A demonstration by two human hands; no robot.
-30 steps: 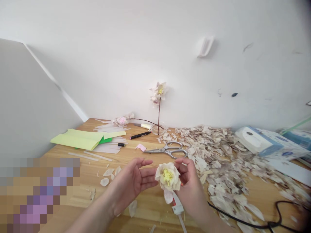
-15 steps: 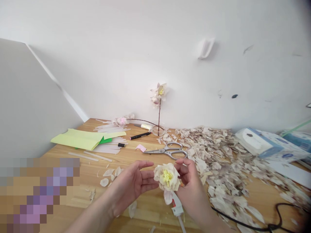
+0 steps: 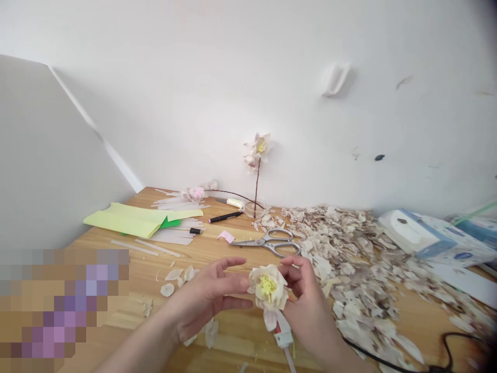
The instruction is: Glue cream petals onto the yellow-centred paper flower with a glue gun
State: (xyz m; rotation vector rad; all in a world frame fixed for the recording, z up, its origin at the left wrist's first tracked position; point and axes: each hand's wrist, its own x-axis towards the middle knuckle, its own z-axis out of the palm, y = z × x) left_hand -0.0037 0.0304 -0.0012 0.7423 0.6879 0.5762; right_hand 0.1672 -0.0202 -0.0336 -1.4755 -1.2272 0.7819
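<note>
An artificial flower, with cream petals and a yellow centre, faces me over the front of the table. My right hand holds it from the right side and behind, its fingers curled; the exact grip is hidden by the petals. One petal hangs lower than the others. On the flower's left, my left hand is open with its fingers apart, the thumb tip at the edge of the petals. Below the flower is a white and red glue gun with a glue stick at its rear, partly covered by the flower and right hand.
Silver scissors lie beyond my hands. A large heap of dried petals spreads along the right, near a tissue pack and a black cable. Yellow paper and glue sticks lie left; a flower stem stands at the back.
My left thumb has moved in to the flower's left edge, and the left fingers have shifted. The right hand keeps its hold. The view has shifted slightly.
</note>
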